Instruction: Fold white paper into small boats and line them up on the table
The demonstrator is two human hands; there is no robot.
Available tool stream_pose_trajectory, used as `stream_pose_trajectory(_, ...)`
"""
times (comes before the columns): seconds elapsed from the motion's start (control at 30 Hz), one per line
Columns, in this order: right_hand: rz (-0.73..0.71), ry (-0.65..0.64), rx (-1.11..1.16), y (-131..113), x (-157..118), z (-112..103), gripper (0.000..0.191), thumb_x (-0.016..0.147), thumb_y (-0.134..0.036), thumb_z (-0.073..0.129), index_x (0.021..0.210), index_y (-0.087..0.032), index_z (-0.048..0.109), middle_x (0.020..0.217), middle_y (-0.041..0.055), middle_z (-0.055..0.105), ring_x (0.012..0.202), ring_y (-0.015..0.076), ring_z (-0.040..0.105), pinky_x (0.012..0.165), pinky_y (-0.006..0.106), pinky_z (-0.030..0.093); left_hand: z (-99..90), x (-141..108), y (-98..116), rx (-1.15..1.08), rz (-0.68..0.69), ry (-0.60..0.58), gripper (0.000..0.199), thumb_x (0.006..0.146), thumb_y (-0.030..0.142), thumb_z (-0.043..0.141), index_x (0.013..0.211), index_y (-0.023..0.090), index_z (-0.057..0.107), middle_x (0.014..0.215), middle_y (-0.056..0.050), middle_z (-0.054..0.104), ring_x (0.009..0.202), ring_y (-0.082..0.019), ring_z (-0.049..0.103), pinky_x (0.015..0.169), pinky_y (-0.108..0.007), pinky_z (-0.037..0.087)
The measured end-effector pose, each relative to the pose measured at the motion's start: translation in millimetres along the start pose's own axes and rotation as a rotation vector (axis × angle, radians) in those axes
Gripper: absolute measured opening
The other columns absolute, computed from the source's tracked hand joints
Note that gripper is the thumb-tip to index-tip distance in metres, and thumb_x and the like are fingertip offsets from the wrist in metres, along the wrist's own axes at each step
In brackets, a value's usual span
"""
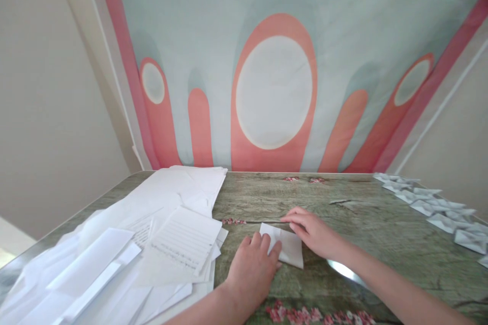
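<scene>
A small folded white paper (290, 249) lies on the wooden-patterned table in front of me. My left hand (254, 266) rests over its left side, fingertips on the upper left edge and the thumb across its face, pinning it to the tabletop. Part of the sheet is hidden under that hand. At the far right corner of the paper is my right hand (311, 229), its fingers stretched out to the left past the top edge. The thumb is close to the corner; whether it touches the paper I cannot tell.
A big heap of loose white sheets (102, 274) covers the table's left side, with a lined, written page (186, 238) on top. Several folded paper boats (446, 223) stand in a row along the right edge. A patterned cloth (213, 25) hangs behind the table.
</scene>
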State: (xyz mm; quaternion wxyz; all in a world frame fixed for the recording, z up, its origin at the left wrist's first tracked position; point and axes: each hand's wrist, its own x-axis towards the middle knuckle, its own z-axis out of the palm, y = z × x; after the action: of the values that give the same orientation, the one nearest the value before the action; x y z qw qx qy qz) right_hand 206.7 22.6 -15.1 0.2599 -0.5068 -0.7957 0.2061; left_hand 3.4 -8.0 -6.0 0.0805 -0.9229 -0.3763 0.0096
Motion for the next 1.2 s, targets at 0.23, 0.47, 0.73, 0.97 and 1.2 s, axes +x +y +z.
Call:
stream_pose_trajectory(0.23,-0.164,-0.077,-0.285,-9,-25,10,0.032,0.088,-0.013,0.043,0.113,-0.025,0.060,0.108,0.0069,0.057,0.099,0.0211,0.049,0.086,0.036,0.039,3.4,0,1,0.001,-0.004,0.030,0.040,0.089,0.037,0.047,0.126,0.021,0.045,0.103,-0.009,0.056,0.094,-0.027,0.053,0.074,-0.040,0.047)
stream_pose_trajectory(0.47,-0.204,-0.033,-0.409,7,-35,20,0.040,0.088,-0.011,0.044,0.124,-0.027,0.052,0.117,0.0088,0.053,0.104,0.0228,0.046,0.087,0.038,0.039,6.1,0,1,0.004,-0.013,0.040,0.039,0.089,0.037,0.047,0.125,0.022,0.046,0.102,-0.010,0.057,0.094,-0.028,0.054,0.074,-0.041,0.048)
stream_pose_trajectory(0.73,-0.187,-0.039,-0.452,3,-33,20,0.040,0.086,-0.010,0.046,0.122,-0.027,0.053,0.116,0.0078,0.054,0.102,0.0230,0.046,0.087,0.038,0.038,7.8,-1,3,0.015,-0.023,0.055,0.039,0.090,0.035,0.046,0.126,0.019,0.046,0.107,-0.012,0.059,0.098,-0.029,0.055,0.076,-0.042,0.048)
stream_pose_trajectory(0.97,-0.180,-0.040,-0.461,3,-33,19,0.040,0.085,-0.009,0.046,0.119,-0.027,0.054,0.117,0.0061,0.055,0.103,0.0225,0.046,0.087,0.038,0.037,12.6,-7,11,0.044,0.038,0.080,0.040,0.090,0.021,0.043,0.129,0.011,0.045,0.125,-0.016,0.053,0.114,-0.027,0.051,0.091,-0.041,0.042)
stream_pose_trajectory(1.2,-0.167,-0.042,-0.493,3,-34,19,0.045,0.082,-0.006,0.047,0.122,-0.027,0.052,0.119,0.0057,0.054,0.104,0.0227,0.046,0.086,0.037,0.038,14.9,-9,14,0.049,0.050,0.055,0.041,0.089,0.020,0.042,0.128,0.009,0.046,0.129,-0.016,0.051,0.117,-0.028,0.049,0.094,-0.041,0.041)
